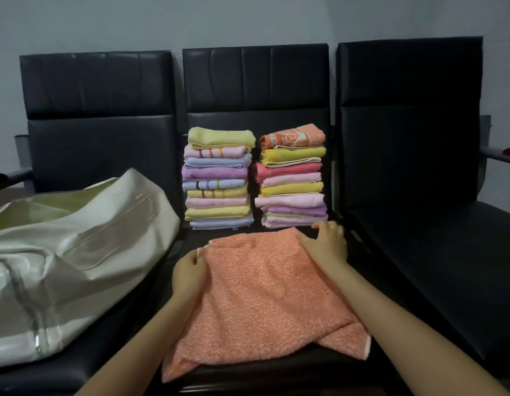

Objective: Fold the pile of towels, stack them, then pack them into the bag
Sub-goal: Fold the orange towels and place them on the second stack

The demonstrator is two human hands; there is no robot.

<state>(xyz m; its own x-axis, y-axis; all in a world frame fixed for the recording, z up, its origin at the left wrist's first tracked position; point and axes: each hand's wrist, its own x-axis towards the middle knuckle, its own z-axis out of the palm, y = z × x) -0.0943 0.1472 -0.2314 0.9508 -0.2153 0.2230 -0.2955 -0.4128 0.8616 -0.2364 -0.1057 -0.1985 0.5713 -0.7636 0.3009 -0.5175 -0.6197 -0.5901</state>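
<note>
An orange towel lies spread over the front of the middle black seat, its near edge hanging over the seat front. My left hand pinches its far left corner. My right hand grips the far right corner. Behind the towel stand two stacks of folded towels: a left stack topped by a yellow-green one, and a right stack topped by an orange patterned one. A large cream-white bag lies slumped on the left seat, its mouth open toward the back.
Three black padded chairs stand side by side against a pale wall; the right seat holds nothing. Armrests jut out at the far left and far right.
</note>
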